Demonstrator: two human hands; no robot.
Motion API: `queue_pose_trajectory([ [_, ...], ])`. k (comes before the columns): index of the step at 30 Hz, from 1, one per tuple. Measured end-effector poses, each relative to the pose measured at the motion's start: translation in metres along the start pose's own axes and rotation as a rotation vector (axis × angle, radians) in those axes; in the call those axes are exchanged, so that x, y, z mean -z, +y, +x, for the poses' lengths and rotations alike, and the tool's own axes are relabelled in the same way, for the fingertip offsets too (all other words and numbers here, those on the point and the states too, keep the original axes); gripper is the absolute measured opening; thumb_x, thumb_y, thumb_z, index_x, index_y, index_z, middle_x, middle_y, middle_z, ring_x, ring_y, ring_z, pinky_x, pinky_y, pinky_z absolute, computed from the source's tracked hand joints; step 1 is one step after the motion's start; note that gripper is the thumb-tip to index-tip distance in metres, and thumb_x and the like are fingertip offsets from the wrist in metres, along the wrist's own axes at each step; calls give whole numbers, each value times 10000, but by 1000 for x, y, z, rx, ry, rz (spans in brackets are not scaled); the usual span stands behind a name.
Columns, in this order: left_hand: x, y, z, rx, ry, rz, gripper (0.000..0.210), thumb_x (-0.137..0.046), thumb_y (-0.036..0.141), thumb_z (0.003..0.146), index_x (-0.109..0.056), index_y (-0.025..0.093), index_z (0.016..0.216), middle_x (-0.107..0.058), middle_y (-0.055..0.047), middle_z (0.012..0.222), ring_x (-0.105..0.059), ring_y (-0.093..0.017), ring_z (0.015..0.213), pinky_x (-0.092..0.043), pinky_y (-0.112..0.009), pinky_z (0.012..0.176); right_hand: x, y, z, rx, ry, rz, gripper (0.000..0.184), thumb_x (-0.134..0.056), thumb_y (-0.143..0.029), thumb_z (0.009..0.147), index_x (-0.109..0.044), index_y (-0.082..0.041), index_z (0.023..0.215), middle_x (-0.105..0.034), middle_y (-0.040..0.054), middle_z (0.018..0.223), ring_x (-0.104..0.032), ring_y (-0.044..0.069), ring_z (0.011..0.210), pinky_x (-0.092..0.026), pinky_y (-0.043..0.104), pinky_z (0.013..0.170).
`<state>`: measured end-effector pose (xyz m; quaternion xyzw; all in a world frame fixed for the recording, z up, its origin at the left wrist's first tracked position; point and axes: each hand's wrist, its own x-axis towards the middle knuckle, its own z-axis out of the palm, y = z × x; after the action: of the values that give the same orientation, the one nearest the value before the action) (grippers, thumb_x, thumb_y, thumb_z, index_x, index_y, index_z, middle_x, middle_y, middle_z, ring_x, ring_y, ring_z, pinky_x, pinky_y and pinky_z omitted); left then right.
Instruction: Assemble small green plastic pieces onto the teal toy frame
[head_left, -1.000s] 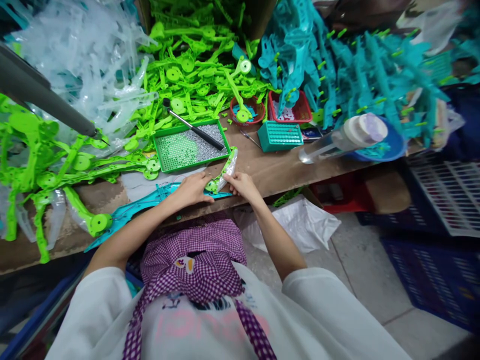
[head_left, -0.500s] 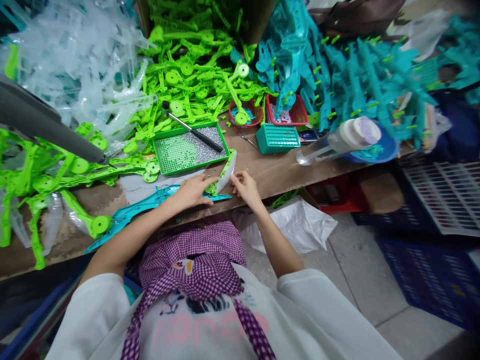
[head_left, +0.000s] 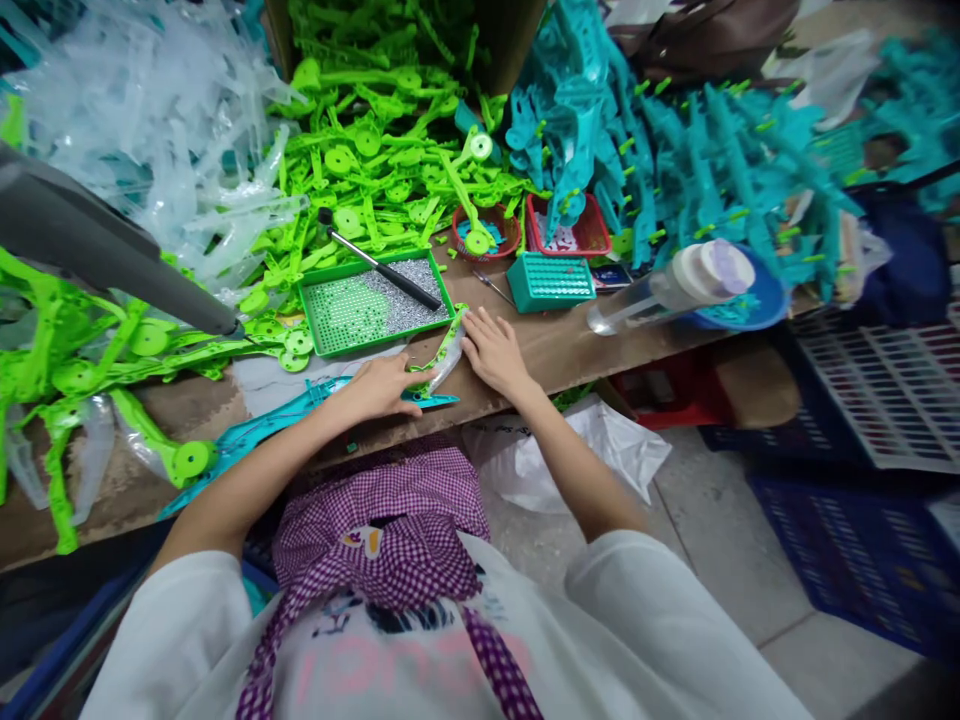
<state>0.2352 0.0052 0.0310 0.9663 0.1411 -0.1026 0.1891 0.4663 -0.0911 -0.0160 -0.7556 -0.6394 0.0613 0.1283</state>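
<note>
Green tray [head_left: 315, 338], purple-checked apron [head_left: 390, 530]

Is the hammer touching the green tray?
Touching. The head view shows the hammer lying across the green tray, its black handle resting over the tray's far rim.

There is just one camera, and it sits on the person's head. It looks forward and down, so the person's own chest and both arms fill the bottom of the picture. The wooden table [head_left: 570, 345] lies close in front, in the middle. The piles of green parts [head_left: 375, 160] and blue parts [head_left: 675, 150] sit farther back, near the top. On the right, the camera sees past the table edge down to the floor [head_left: 720, 560].
</note>
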Motion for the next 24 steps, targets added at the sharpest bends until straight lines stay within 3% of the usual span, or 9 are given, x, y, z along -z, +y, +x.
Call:
queue_pose_trajectory([
  [3, 2, -1, 1, -16, -24, 61, 703, -652, 570, 819, -471, 305, 1444, -604, -147, 1142, -622, -287, 951, -454, -350, 801, 12, 6, 11, 116, -59, -56, 479, -328, -350, 993, -532, -135, 1370, -542, 131, 1440, -387, 266, 1435, -174, 529, 1191],
  [6, 3, -1, 1, -6, -27, 84, 696, -636, 579, 827, -465, 313, 1447, -595, -159, 1183, -621, -293, 974, -453, -357, 814, 12, 9, 15, 120, -39, -51, 456, -327, -333, 995, -544, -149, 1351, -561, 132, 1421, -439, 258, 1401, -150, 541, 1190],
  [14, 2, 1, -2, 14, -20, 85, 669, -624, 584, 835, -479, 327, 1435, -595, -143, 1194, -617, -281, 962, -444, -336, 809, -15, 15, 2, 9, 55, 123, 466, -284, -308, 995, -487, -206, 1402, -526, 97, 1463, -453, 222, 1388, -264, 521, 1147],
  [20, 3, 2, -4, 26, 20, 39, 678, -676, 557, 803, -514, 308, 1413, -602, -128, 1145, -612, -275, 950, -452, -332, 803, -1, 30, 18, 35, 42, 402, 505, -359, -447, 965, -566, -176, 1337, -591, 134, 1379, -546, 231, 1277, -412, 437, 1081],
  [24, 0, 2, -5, 15, 64, 5, 686, -707, 530, 784, -523, 308, 1407, -605, -122, 1106, -612, -281, 946, -458, -346, 809, 3, 30, 22, 29, 37, 314, 520, -306, -436, 986, -506, -202, 1405, -540, 104, 1449, -458, 228, 1377, -336, 468, 1143],
])
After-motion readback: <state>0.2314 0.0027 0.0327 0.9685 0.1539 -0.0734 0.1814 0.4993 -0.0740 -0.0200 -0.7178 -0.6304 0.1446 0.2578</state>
